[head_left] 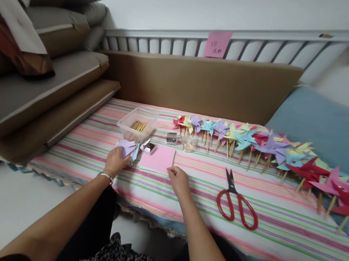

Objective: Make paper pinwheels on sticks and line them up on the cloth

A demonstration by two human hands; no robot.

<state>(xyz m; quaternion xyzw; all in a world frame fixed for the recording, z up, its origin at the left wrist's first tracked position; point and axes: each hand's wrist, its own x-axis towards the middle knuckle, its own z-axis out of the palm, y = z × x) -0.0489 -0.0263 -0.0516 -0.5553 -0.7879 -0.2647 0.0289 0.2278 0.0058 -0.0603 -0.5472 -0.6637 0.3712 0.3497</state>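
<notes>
My left hand [116,161] is closed on a lilac paper pinwheel [126,146] at the near left of the striped sheet [182,199]. My right hand [179,179] pinches the near corner of a pink paper square [158,158] lying flat on the sheet. Between the two hands sits a small stack of coloured paper under the pinwheel. A bracelet shows on my left wrist.
A clear plastic tub [137,124] of wooden sticks stands behind the paper, with small boxes [171,137] beside it. A long row of finished paper pinwheels [260,143] runs to the right. Red-handled scissors [236,202] lie right of my right hand. Brown cushions [32,92] are stacked on the left.
</notes>
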